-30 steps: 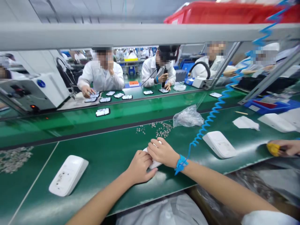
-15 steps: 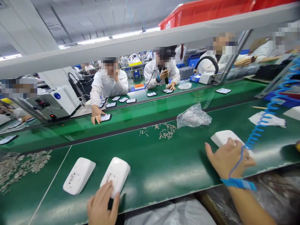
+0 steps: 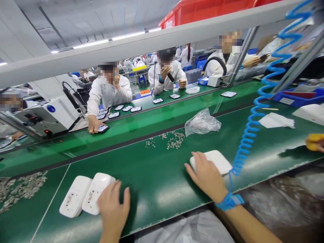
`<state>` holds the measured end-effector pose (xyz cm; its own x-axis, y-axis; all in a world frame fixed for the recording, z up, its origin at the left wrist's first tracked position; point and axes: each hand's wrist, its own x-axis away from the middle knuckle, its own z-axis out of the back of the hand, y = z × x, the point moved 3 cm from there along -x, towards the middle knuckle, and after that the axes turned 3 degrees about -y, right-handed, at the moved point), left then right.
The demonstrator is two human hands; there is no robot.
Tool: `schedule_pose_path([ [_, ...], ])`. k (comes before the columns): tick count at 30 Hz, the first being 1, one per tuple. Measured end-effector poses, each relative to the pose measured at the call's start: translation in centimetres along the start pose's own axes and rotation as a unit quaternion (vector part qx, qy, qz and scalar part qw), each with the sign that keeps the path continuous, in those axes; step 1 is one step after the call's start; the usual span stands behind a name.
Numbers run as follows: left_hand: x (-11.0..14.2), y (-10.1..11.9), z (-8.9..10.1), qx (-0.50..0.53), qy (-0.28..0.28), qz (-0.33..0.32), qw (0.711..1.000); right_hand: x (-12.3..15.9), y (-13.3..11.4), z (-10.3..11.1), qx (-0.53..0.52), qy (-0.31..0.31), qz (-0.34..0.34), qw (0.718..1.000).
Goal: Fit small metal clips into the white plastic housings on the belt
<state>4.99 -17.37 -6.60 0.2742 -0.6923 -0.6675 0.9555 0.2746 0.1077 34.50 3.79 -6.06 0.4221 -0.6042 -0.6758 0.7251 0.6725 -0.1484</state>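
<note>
My left hand [image 3: 113, 207] lies flat with fingers stretched out on the green mat, touching the right edge of a white plastic housing [image 3: 96, 192]. A second white housing [image 3: 74, 195] sits tight against it on the left. My right hand [image 3: 206, 175] rests over the near end of another white housing [image 3: 215, 161], fingers curled on it. A blue wrist strap [image 3: 229, 201] circles my right wrist, with a blue coiled cord [image 3: 255, 111] rising from it. A scatter of small metal parts [image 3: 172, 141] lies farther back in the middle.
A clear plastic bag [image 3: 201, 122] lies behind the small parts. More small parts [image 3: 20, 185] are piled at far left. Another person's hand with a yellow tool [image 3: 314, 141] is at the right edge. Workers sit across the green conveyor [image 3: 152, 118]. A white machine [image 3: 43, 116] stands left.
My left hand slid the white housing leftward against the other one. My right hand pulled the third housing from the right toward the middle.
</note>
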Motion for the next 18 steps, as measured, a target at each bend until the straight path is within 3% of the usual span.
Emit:
schedule_pose_path([
  [2,-2.5,4.4,-2.3,0.114,-0.035,-0.106,0.987,-1.2,-3.1,0.0,-0.069,-0.042,0.008,0.997],
  [4,-4.6,8.0,-4.5,0.195,-0.076,-0.199,0.957,-3.2,-4.2,-0.3,-0.143,-0.091,0.013,0.985],
  [7,-6.3,10.8,-7.1,0.257,-0.147,-0.340,0.893,-7.1,-1.6,-1.7,-0.183,-0.093,0.005,0.979],
  [9,-6.5,11.1,-8.1,0.261,-0.190,-0.407,0.855,-9.2,1.5,-3.6,-0.139,-0.051,0.029,0.989],
  [11,-6.4,10.7,-8.7,0.252,-0.226,-0.426,0.839,-10.0,4.1,-6.0,-0.108,-0.030,0.098,0.989],
  [13,-6.2,10.3,-8.6,0.252,-0.237,-0.422,0.838,-9.6,5.9,-8.5,-0.099,-0.043,0.124,0.986],
  [18,-6.7,10.2,-8.0,0.251,-0.198,-0.419,0.850,-7.9,7.7,-12.0,-0.104,-0.139,0.078,0.982],
])
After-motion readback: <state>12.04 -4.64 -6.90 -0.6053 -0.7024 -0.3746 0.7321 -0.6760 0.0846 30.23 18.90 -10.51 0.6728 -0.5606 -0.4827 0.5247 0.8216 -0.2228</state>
